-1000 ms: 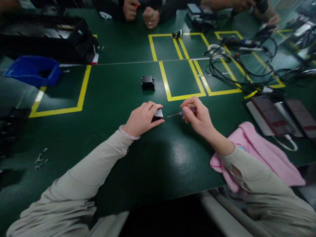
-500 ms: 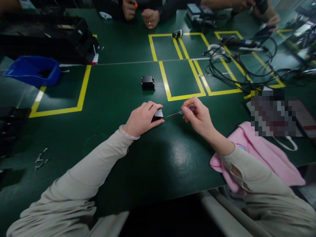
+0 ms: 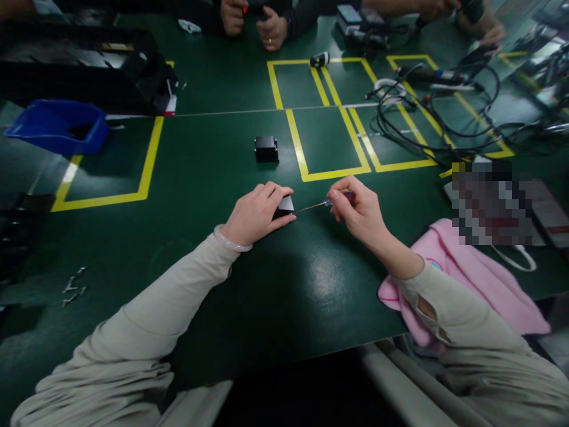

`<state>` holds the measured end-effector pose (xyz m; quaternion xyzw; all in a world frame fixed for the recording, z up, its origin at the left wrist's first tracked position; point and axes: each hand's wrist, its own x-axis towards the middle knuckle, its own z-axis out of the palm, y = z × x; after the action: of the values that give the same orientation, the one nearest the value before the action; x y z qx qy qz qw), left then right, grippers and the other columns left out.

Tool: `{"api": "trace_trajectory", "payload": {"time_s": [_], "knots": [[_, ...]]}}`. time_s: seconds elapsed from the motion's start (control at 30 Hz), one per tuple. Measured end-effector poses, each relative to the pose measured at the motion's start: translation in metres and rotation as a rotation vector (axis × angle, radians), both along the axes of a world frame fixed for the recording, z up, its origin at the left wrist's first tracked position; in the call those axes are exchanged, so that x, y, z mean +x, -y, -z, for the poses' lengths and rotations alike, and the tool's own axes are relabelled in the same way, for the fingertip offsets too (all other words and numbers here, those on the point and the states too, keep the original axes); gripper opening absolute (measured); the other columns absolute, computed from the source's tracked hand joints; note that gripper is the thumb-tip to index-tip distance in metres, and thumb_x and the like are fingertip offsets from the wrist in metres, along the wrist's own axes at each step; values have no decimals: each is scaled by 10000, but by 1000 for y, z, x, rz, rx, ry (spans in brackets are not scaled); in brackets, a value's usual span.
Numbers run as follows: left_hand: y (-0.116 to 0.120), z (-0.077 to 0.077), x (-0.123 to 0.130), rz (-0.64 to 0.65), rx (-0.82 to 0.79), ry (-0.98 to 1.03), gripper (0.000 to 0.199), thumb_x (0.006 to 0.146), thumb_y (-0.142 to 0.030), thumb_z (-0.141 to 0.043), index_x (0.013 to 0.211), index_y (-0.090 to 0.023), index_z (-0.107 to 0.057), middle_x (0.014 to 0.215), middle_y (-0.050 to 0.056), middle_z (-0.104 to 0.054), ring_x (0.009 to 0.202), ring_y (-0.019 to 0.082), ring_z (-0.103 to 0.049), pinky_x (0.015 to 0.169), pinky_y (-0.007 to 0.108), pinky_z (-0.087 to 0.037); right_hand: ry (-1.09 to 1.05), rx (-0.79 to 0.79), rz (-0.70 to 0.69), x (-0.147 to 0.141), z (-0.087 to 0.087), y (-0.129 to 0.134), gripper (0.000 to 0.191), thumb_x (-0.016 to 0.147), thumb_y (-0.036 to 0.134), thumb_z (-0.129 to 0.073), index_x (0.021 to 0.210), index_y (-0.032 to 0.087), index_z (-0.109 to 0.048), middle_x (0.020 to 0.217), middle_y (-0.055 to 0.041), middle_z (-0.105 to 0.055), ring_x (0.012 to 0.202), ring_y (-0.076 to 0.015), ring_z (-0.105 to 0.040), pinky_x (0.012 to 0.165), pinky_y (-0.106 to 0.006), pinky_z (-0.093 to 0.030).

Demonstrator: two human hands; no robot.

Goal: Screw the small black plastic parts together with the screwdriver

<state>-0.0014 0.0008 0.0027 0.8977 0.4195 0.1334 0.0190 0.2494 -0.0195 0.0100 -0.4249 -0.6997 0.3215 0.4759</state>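
Note:
My left hand (image 3: 258,210) is closed around a small black block-shaped part (image 3: 285,204), pressing it on the green table; fingers and palm cover most of it. My right hand (image 3: 355,207) grips the handle of a screwdriver (image 3: 313,207). Its thin shaft points left, and the tip meets the near right corner of the held part; exactly what it touches is too small to make out. Beyond my left hand, a second black block-shaped part (image 3: 266,149) lies on the table, touched by neither hand.
Small screws (image 3: 73,287) lie at the left, below a blue bin (image 3: 57,127) and black trays (image 3: 89,71). Dark cables (image 3: 427,118) spread at the right, above a pink cloth (image 3: 462,279). Across the table are a co-worker's hands (image 3: 272,28) and a small black-and-white cylinder (image 3: 319,60).
The screwdriver handle has turned slightly in my right hand, its fingers shifting a little. My left hand and the part stay put. Across the table, a co-worker's hand has opened somewhat.

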Motion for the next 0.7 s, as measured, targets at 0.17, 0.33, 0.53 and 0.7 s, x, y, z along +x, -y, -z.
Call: {"api": "trace_trajectory", "payload": {"time_s": [0.17,0.33,0.53,0.7], "knots": [[0,0,0,0,13,-11,518,977,-504,-636,1363,-174,-535,1269,109,-648,1125,285,-629,877,380,-527,-45,-6,-15,1,3,0,231,1023,467,-575,1044,237,-583,713,57,-583,494,-72,-546,495,-226,-435],[0,-1,0,-1,10,-17,512,980,-511,-629,1354,-173,-539,1268,109,-647,1116,286,-630,877,382,-526,-8,4,-22,0,-1,0,258,1014,466,-593,920,226,-574,675,62,-561,479,-62,-527,472,-216,-403],[0,-1,0,1,2,-8,495,983,-501,-623,1348,-180,-531,1264,116,-647,1110,284,-624,878,379,-516,-19,-3,-31,0,0,1,208,1027,447,-571,1029,240,-567,675,68,-551,491,-84,-546,527,-250,-463],[1,-2,0,-5,-5,-8,482,986,-491,-613,1347,-182,-528,1263,120,-645,1110,285,-620,872,380,-514,-21,-19,-38,0,0,1,234,1022,468,-574,966,241,-567,685,61,-563,486,-80,-535,497,-239,-440]]}}
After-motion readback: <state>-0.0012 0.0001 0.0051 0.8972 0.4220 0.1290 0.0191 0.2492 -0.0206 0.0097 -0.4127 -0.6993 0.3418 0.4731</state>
